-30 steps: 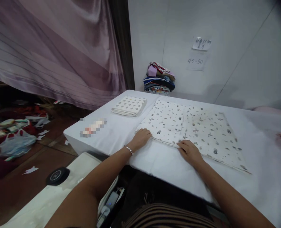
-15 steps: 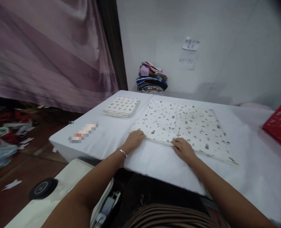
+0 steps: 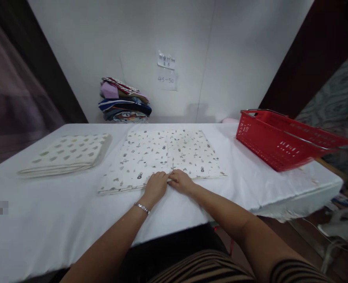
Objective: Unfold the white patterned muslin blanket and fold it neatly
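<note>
A white printed cloth (image 3: 162, 155) lies spread flat in the middle of the white table (image 3: 59, 212). Both hands meet at the middle of its near edge. My left hand (image 3: 155, 188), with a bracelet on the wrist, rests knuckles up with its fingers curled onto the hem. My right hand (image 3: 181, 181) sits right beside it, touching it, fingers pressed down on the same edge. Whether either hand pinches the fabric or only presses on it is hidden.
A folded cloth of similar print (image 3: 65, 153) lies at the left. A red plastic basket (image 3: 280, 137) stands at the right end of the table. A pile of folded clothes (image 3: 122, 100) sits against the back wall under paper notes (image 3: 166, 61).
The view has swung right, bringing the red basket in. My hands, earlier apart along the cloth's near edge, have come together at its middle.
</note>
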### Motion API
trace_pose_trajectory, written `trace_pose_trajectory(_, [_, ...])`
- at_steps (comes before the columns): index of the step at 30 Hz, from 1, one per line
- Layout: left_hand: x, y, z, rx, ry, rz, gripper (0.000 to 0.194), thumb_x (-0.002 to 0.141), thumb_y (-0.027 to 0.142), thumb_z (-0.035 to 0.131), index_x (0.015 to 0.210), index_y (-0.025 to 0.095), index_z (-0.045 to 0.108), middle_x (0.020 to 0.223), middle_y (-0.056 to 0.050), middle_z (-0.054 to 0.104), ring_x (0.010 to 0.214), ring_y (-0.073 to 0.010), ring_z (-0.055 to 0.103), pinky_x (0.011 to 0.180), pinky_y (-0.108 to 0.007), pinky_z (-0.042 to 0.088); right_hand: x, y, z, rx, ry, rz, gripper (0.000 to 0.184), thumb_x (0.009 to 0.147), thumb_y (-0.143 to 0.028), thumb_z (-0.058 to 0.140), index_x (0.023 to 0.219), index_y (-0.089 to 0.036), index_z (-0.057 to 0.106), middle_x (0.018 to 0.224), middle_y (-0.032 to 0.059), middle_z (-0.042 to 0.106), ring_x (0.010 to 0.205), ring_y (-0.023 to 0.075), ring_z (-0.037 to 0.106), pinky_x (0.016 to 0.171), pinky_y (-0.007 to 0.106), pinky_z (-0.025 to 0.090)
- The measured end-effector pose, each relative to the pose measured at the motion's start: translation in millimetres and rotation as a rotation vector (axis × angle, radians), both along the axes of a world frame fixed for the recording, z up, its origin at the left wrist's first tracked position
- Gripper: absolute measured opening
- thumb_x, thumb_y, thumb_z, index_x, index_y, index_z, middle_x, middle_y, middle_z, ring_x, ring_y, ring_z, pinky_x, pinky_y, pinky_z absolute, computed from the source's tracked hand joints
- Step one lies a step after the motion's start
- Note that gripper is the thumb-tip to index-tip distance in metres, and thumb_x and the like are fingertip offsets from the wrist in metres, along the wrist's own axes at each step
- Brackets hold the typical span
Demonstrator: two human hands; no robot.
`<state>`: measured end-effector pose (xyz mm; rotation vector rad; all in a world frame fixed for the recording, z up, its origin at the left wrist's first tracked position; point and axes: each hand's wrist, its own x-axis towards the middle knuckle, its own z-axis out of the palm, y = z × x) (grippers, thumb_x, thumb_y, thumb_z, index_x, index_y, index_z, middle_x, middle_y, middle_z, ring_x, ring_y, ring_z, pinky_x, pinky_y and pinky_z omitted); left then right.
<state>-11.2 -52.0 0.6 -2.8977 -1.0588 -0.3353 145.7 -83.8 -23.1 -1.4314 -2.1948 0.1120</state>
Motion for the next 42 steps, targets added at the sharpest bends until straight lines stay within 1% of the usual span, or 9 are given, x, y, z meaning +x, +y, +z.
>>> trace_pose_trajectory(6, [-8, 5, -12.5, 0.0, -0.075, -0.002, 0.023, 0.085, 0.013, 0.043, 0.097, 0.017, 0.062, 0.096, -0.006, 0.062, 0.093, -0.021, 0.054, 0.082, -0.034, 0.041, 3, -15, 2.4, 0.042, -0.095, -0.05, 0.02, 0.085, -0.02, 0.054, 0.102, -0.019, 0.063, 0.095, 0.0063, 0.063, 0.088, 0.0185, 0.053, 0.079, 0.031, 0.04])
trace_pose_trajectory(10, [-10, 7, -13.6, -0.024, -0.127, -0.031, 0.024, 0.084, 0.013, 0.045, 0.098, 0.018, 0.063, 0.098, -0.005, 0.062, 0.094, -0.0209, 0.053, 0.08, -0.034, 0.042, 51, -48, 7.0, 0.093, -0.053, -0.136, 0.019, 0.085, -0.017, 0.051, 0.098, -0.02, 0.065, 0.102, 0.0077, 0.063, 0.097, 0.0197, 0.054, 0.086, 0.034, 0.04])
trace_pose_trajectory(14, [-10, 9, -13.9, -0.044, -0.15, -0.044, 0.023, 0.082, 0.013, 0.046, 0.095, 0.018, 0.064, 0.095, -0.005, 0.062, 0.092, -0.0207, 0.053, 0.079, -0.035, 0.042, 129, -96, 14.0, 0.09, 0.1, -0.451, 0.02, 0.084, -0.019, 0.049, 0.09, -0.019, 0.068, 0.096, 0.0078, 0.065, 0.093, 0.02, 0.056, 0.085, 0.035, 0.043])
trace_pose_trajectory(17, [-9, 10, -14.1, -0.049, -0.156, -0.045, 0.021, 0.081, 0.012, 0.046, 0.09, 0.019, 0.064, 0.094, -0.005, 0.061, 0.092, -0.0204, 0.053, 0.078, -0.034, 0.042, 172, -123, 20.8, -0.056, 0.27, -0.717, 0.018, 0.079, -0.022, 0.052, 0.086, -0.019, 0.069, 0.093, 0.0059, 0.066, 0.087, 0.0187, 0.058, 0.081, 0.031, 0.045])
trace_pose_trajectory(19, [-8, 11, -13.8, -0.053, -0.154, -0.04, 0.021, 0.081, 0.012, 0.046, 0.089, 0.019, 0.064, 0.093, -0.004, 0.061, 0.091, -0.0202, 0.052, 0.077, -0.034, 0.041, 188, -130, 23.8, -0.155, 0.353, -0.848, 0.018, 0.077, -0.025, 0.053, 0.085, -0.019, 0.069, 0.09, 0.0044, 0.067, 0.082, 0.0174, 0.059, 0.076, 0.028, 0.045])
trace_pose_trajectory(22, [-8, 10, -13.5, -0.06, -0.153, -0.037, 0.021, 0.081, 0.012, 0.045, 0.087, 0.019, 0.064, 0.093, -0.004, 0.061, 0.09, -0.0199, 0.052, 0.077, -0.034, 0.041, 195, -128, 23.0, -0.246, 0.416, -0.924, 0.022, 0.078, -0.032, 0.053, 0.08, -0.017, 0.068, 0.072, 0.0018, 0.067, 0.064, 0.0141, 0.058, 0.061, 0.024, 0.044])
trace_pose_trajectory(27, [-11, 10, -13.8, -0.069, -0.184, -0.052, 0.021, 0.081, 0.013, 0.046, 0.089, 0.02, 0.064, 0.093, -0.004, 0.061, 0.091, -0.02, 0.052, 0.078, -0.034, 0.041, 195, -112, 18.1, -0.356, 0.534, -0.989, 0.019, 0.072, -0.032, 0.062, 0.079, -0.014, 0.066, 0.044, -0.0048, 0.052, 0.04, 0.0087, 0.045, 0.042, 0.019, 0.034])
trace_pose_trajectory(35, [-11, 9, -13.8, -0.066, -0.186, -0.049, 0.022, 0.081, 0.013, 0.045, 0.09, 0.019, 0.064, 0.095, -0.004, 0.061, 0.091, -0.0201, 0.052, 0.078, -0.034, 0.041, 196, -98, 35.8, -0.344, 0.752, -1.009, 0.026, 0.076, -0.022, 0.062, 0.1, -0.013, 0.06, 0.06, -0.0012, 0.06, 0.048, 0.007, 0.052, 0.043, 0.016, 0.037])
trace_pose_trajectory(42, [-12, 9, -13.5, -0.074, -0.195, -0.051, 0.023, 0.081, 0.013, 0.044, 0.088, 0.02, 0.065, 0.095, -0.005, 0.061, 0.091, -0.0206, 0.053, 0.078, -0.034, 0.042, 194, -99, 27.6, -0.471, 0.74, -1.041, 0.021, 0.071, -0.022, 0.068, 0.088, -0.012, 0.059, 0.039, -0.0067, 0.049, 0.036, 0.0071, 0.043, 0.036, 0.017, 0.031])
